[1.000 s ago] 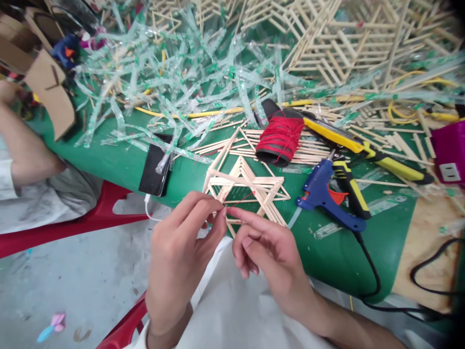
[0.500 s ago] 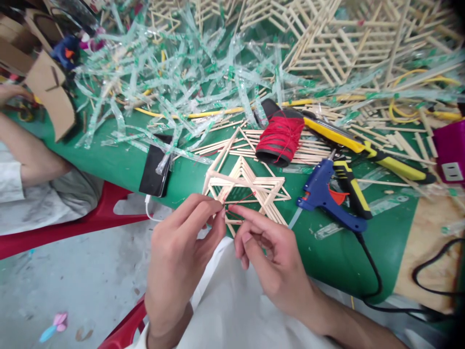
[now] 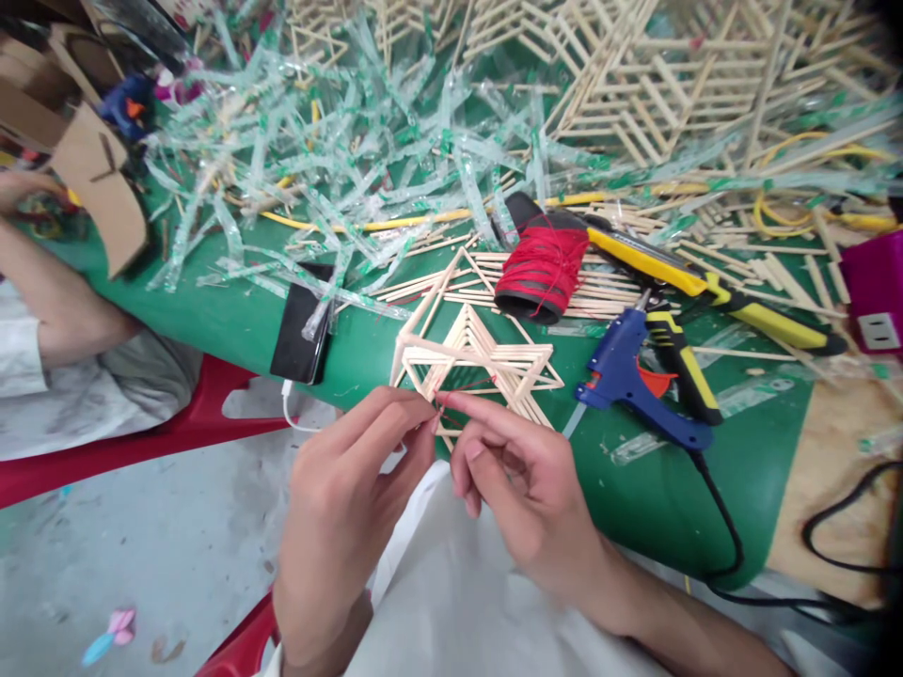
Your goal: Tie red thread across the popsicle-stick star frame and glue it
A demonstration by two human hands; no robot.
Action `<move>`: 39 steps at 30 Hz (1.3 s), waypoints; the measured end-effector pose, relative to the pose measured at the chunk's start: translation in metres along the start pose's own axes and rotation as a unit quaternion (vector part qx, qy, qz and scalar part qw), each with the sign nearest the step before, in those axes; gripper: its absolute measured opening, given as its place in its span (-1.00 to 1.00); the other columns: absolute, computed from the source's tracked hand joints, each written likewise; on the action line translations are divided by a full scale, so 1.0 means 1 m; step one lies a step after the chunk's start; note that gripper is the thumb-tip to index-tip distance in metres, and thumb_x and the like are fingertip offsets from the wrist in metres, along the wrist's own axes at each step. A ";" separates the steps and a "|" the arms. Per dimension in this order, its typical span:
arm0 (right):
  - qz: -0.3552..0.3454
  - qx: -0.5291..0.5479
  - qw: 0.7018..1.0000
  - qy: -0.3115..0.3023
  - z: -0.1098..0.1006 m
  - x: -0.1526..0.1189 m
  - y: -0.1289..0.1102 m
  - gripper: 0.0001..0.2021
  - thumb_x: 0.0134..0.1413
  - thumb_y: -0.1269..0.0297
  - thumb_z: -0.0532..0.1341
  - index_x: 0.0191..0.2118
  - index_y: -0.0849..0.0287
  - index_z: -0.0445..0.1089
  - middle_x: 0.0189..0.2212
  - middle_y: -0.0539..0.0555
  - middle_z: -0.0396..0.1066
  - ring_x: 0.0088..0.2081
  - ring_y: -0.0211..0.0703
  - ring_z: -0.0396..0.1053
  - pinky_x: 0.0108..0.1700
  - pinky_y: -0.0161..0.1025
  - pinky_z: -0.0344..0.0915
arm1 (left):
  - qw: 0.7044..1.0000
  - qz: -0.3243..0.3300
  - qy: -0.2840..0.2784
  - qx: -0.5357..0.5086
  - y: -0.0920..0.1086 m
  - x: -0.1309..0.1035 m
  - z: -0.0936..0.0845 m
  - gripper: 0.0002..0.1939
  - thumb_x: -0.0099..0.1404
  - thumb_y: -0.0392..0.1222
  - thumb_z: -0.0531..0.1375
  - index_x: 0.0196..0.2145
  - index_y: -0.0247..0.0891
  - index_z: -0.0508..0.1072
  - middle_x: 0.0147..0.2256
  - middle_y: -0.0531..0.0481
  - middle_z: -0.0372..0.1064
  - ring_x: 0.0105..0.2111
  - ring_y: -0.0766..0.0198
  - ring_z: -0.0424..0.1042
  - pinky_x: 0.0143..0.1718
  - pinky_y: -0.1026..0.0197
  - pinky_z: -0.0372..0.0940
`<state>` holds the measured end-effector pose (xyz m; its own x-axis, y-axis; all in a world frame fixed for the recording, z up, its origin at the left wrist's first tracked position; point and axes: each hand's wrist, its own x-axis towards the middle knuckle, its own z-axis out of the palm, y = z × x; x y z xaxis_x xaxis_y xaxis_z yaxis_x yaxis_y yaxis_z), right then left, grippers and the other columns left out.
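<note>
A star-shaped frame of thin wooden sticks (image 3: 480, 353) lies at the near edge of the green table. At its lower left point my left hand (image 3: 359, 480) pinches a thin red thread between thumb and index finger. My right hand (image 3: 522, 480) is beside it, index finger stretched out to the thread near the left fingertips, the other fingers curled. Whether the right fingers grip any thread is too small to tell. A spool of red thread (image 3: 542, 268) lies just behind the star, with loose sticks under and around it.
Right of the star are a blue glue gun (image 3: 621, 371) with a black cable, pliers (image 3: 684, 367) and a yellow cutter (image 3: 649, 254). A black phone (image 3: 303, 329) lies left. Tape strips (image 3: 395, 132) and stick frames (image 3: 670, 85) cover the back. Another person's arm (image 3: 71, 291) is at left.
Both hands have shifted very slightly, and the right index finger now reaches a little closer to the left fingertips. The star and the tools look unmoved.
</note>
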<state>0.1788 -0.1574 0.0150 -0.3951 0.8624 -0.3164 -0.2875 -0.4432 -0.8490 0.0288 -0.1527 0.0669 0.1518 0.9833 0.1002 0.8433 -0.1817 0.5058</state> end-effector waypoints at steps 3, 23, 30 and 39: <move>0.008 -0.024 1.000 0.000 -0.001 0.003 -0.002 -0.62 0.35 0.34 0.09 0.20 0.16 0.42 -0.49 -0.06 0.37 -0.51 -0.38 0.29 -0.45 -0.36 0.25 | 1.000 -0.007 -0.006 -0.005 0.000 0.000 -0.001 -0.87 0.38 -0.43 0.22 -0.24 -0.22 0.40 -0.29 0.11 0.46 -0.34 0.47 0.42 -0.27 0.41 0.35; 0.031 -0.174 0.983 -0.055 -0.006 0.008 -0.014 -0.62 0.35 0.39 0.05 0.19 0.05 0.38 -0.49 -0.07 0.37 -0.54 -0.35 0.28 -0.45 -0.33 0.20 | 0.998 -0.049 -0.026 0.023 -0.001 -0.003 -0.005 -0.92 0.40 -0.31 0.21 -0.20 -0.16 0.47 -0.35 0.14 0.54 -0.43 0.43 0.51 -0.46 0.43 0.35; 0.032 -0.195 0.979 -0.053 -0.006 0.010 -0.016 -0.65 0.36 0.36 0.05 0.18 0.04 0.36 -0.47 -0.04 0.39 -0.52 -0.31 0.26 -0.44 -0.28 0.14 | 0.993 -0.092 -0.043 -0.054 -0.003 0.000 -0.003 -0.94 0.38 -0.31 0.22 -0.26 -0.18 0.48 -0.48 0.20 0.50 -0.60 0.50 0.41 -0.59 0.48 0.31; 0.019 -0.244 0.967 -0.070 -0.008 0.013 -0.020 -0.69 0.40 0.33 0.02 0.10 -0.03 0.39 -0.53 -0.08 0.40 -0.53 -0.27 0.27 -0.32 -0.21 0.16 | 0.975 -0.130 -0.053 -0.175 -0.008 0.006 0.000 -0.87 0.38 -0.38 0.20 -0.32 -0.20 0.44 -0.55 0.22 0.41 -0.62 0.53 0.31 -0.62 0.48 0.23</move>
<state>0.1859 -0.1353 0.0241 -0.5205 0.7919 -0.3193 0.1617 -0.2757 -0.9475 0.0231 -0.1454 0.0637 0.0257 0.9883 -0.1501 0.6360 0.0997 0.7653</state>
